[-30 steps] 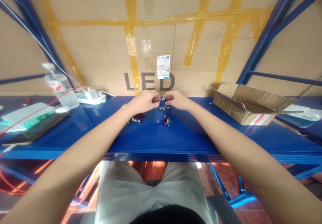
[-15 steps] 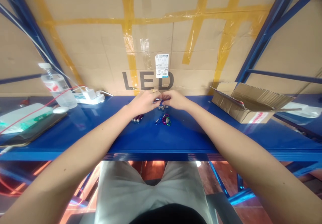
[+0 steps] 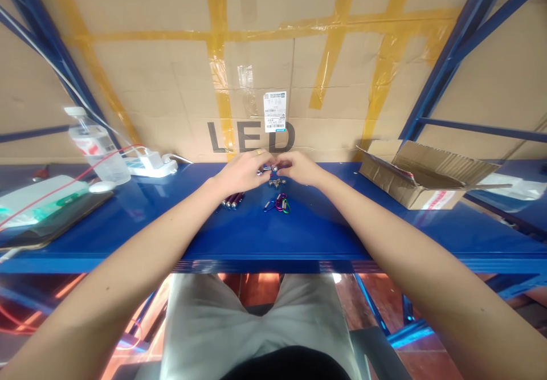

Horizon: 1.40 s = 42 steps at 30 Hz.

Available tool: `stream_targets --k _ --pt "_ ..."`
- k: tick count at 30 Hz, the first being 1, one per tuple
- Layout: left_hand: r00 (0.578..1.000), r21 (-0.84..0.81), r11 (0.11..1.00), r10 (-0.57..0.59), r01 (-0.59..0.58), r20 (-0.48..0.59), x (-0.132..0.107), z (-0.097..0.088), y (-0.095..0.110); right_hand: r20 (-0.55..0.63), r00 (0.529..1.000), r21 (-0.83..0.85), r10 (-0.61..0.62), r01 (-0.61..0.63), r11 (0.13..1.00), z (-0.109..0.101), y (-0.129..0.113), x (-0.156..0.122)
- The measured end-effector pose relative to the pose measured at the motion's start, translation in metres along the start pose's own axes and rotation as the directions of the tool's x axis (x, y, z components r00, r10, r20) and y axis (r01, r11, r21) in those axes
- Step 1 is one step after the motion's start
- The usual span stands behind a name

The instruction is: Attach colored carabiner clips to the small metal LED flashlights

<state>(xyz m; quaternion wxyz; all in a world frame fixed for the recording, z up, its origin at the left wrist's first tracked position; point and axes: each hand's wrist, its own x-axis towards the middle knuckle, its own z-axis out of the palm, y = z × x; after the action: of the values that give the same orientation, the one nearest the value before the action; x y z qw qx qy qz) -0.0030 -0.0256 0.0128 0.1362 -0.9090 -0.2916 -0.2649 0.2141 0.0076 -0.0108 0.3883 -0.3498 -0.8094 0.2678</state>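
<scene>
A: What are the hands doing?

B: The left hand [image 3: 245,170] is curled nearly closed, fingers around a small shiny piece [image 3: 266,170] above the desk [image 3: 273,235]. The right hand [image 3: 299,169] is half closed, thumb and fingers bent in around a round silver end just beside it.

A: Does the right one grip it?

B: I can't tell. The fingertips crowd together there, and both hands cover most of whatever is between them. I can't say whether the silver end and the shiny piece are one thing.

A: And around them?

B: Taking that meeting point as the clock's centre, some metal bits [image 3: 277,182] lie close by at six o'clock. Farther out, also at six, are the coloured clips [image 3: 280,204], bunched together. Dark red tubes [image 3: 233,200] lie side by side at about eight.

A: All of them visible?

B: Only the near ends; the left arm [image 3: 171,232] hides the rest. The metal bits are too small to make out singly. Well away at nine, a white and green pack [image 3: 45,200] is blurred and cut off by the view's edge.
</scene>
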Motion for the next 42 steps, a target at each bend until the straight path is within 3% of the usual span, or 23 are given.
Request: stream_targets --k 6,10,12,16,21,25,29,36,42 --pt "0.999 -0.079 0.996 -0.041 0.039 -0.025 0.001 -0.001 0.002 -0.025 0.999 -0.097 -0.037 0.035 0.995 -0.003 0.0 -0.001" --pt "0.987 -0.302 0.94 -0.156 0.159 0.035 0.002 0.002 -0.002 -0.058 0.995 -0.222 -0.085 0.07 0.973 -0.003 -0.006 -0.004" --pt "0.957 -0.468 0.835 -0.252 0.29 0.142 0.002 0.005 -0.002 -0.051 0.994 -0.276 -0.095 0.078 0.958 -0.002 -0.008 -0.005" --pt "0.871 -0.684 0.545 -0.374 0.485 0.319 0.005 0.012 0.005 0.003 0.995 -0.339 -0.097 0.093 0.936 -0.002 -0.01 -0.006" --pt "0.777 -0.829 0.152 -0.471 0.539 0.419 0.011 0.016 0.014 -0.042 0.987 -0.451 -0.152 0.117 0.885 -0.006 -0.009 -0.005" --pt "0.709 -0.82 -0.03 -0.485 0.571 0.511 0.011 0.015 0.011 -0.055 0.985 -0.461 -0.161 0.118 0.879 -0.005 -0.012 -0.005" --pt "0.677 -0.802 -0.088 -0.487 0.59 0.551 0.01 0.017 0.005 -0.058 0.988 -0.465 -0.141 0.098 0.88 -0.004 -0.014 -0.006" --pt "0.692 -0.807 -0.128 -0.449 0.576 0.565 0.008 0.025 -0.005 -0.036 0.98 -0.485 -0.194 0.153 0.861 -0.006 -0.018 -0.008" --pt "0.67 -0.786 -0.193 -0.429 0.587 0.606 0.008 0.025 -0.006 0.026 0.977 -0.505 -0.21 0.194 0.841 -0.006 -0.02 -0.009"
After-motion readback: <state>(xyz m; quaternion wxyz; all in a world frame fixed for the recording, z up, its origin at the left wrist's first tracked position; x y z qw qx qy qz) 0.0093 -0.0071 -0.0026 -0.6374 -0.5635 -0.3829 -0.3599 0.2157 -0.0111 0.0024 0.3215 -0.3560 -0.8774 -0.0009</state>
